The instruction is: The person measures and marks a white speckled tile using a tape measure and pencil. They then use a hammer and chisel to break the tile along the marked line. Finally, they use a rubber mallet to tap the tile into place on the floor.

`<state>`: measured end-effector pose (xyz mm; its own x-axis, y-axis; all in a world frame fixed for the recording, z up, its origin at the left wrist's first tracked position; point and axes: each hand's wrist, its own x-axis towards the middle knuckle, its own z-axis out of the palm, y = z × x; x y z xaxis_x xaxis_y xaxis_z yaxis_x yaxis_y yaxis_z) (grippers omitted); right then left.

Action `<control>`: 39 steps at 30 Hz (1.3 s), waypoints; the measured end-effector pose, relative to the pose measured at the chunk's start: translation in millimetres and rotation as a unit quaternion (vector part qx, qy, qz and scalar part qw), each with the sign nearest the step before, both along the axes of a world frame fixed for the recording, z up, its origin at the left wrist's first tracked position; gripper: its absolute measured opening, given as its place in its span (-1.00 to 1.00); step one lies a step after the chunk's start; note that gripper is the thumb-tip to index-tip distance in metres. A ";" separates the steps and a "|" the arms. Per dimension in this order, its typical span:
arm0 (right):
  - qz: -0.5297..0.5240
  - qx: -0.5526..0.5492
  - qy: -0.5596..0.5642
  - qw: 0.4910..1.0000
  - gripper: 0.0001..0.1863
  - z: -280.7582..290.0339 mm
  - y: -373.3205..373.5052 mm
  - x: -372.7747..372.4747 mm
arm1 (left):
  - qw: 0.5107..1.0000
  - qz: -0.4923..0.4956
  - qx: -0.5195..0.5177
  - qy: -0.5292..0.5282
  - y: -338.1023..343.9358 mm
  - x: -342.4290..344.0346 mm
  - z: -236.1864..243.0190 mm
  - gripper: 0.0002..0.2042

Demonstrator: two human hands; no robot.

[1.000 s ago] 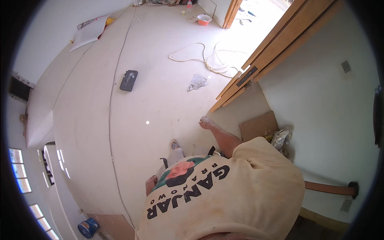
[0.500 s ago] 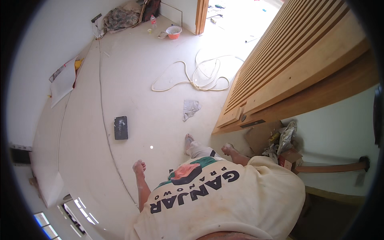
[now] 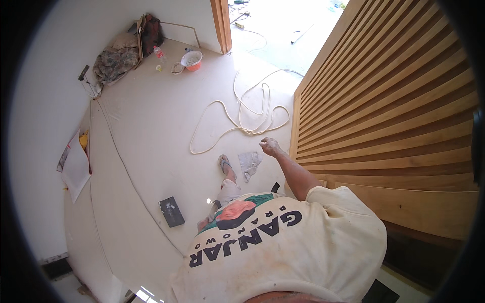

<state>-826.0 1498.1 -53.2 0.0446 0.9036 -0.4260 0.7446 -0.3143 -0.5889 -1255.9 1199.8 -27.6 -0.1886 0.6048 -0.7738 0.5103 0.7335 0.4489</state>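
My right hand (image 3: 270, 146) is stretched forward above the floor, its fingers curled together and dusted with pale powder. Whether anything small is inside the curl is hidden. Just below it lies a crumpled grey sheet (image 3: 249, 165), and a loosely looped white cable (image 3: 252, 132) is spread on the floor beyond; the hand seems apart from both. To its right stands a slatted wooden door (image 3: 374, 116). My left hand is out of view. One sandalled foot (image 3: 225, 164) is forward, left of the grey sheet.
A black rectangular block (image 3: 172, 211) lies at left on the pale floor. Farther off are an orange-and-white bowl (image 3: 192, 61), a plastic bottle (image 3: 159, 52) and a heap of cloth (image 3: 116, 63) by the wall. A dark thin cable (image 3: 121, 154) runs along the left. The doorway frame (image 3: 221, 28) stands ahead.
My right hand has swung forward and up from beside my body. My left hand has left the view. The view has turned, and the door now fills more of the right side.
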 end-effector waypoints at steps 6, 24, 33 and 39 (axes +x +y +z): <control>-0.057 -0.292 -0.104 0.949 -0.67 -35.6 38.1 48.8 | 0.991 0.126 -0.021 -0.037 185.5 -90.8 -12.2 -0.73; -0.263 -0.348 -0.002 0.900 -0.68 -64.8 259.2 78.3 | 0.881 -0.435 -0.002 -0.189 713.3 128.5 -33.3 -0.64; -0.288 0.007 -0.020 0.957 -0.64 -22.9 604.9 176.8 | 0.795 -0.588 -0.044 -0.143 932.5 249.8 -2.5 -0.69; -0.344 0.004 0.037 0.938 -0.65 -39.4 716.4 199.0 | 0.754 -0.643 0.004 -0.138 1066.1 288.0 1.7 -0.67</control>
